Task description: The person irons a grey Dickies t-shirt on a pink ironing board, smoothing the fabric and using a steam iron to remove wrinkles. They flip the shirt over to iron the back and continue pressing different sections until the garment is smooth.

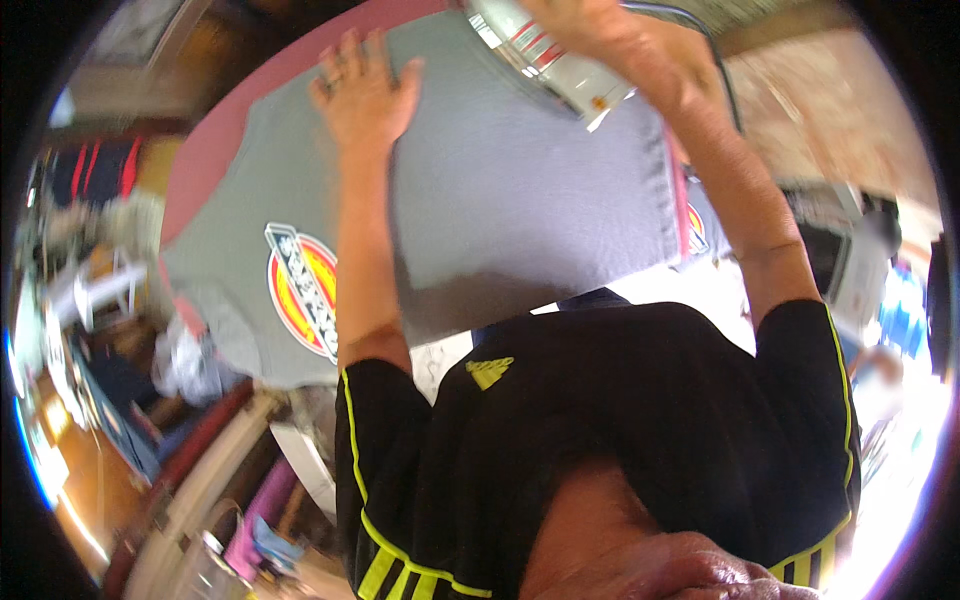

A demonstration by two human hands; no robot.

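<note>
A grey T-shirt (530, 210) with a red, yellow and white round print (305, 290) lies spread over an ironing board (200, 170) with a maroon cover. My left hand (365, 95) rests flat on the shirt's far part, fingers spread, holding nothing. At the far edge of the view, my right hand (590, 22) is closed on a clothes iron (535, 55), white and clear with red marks. The iron sits on the cloth, right of my left hand. Its handle is mostly hidden by my fingers and the picture's edge.
A dark curved bar (722, 70) stands at the board's far right end. Left of the board are a white plastic bag (195, 360) and a small white rack (95, 290). The shirt's near hem hangs close to my body. Pink and blue cloths (265, 535) lie low at the left.
</note>
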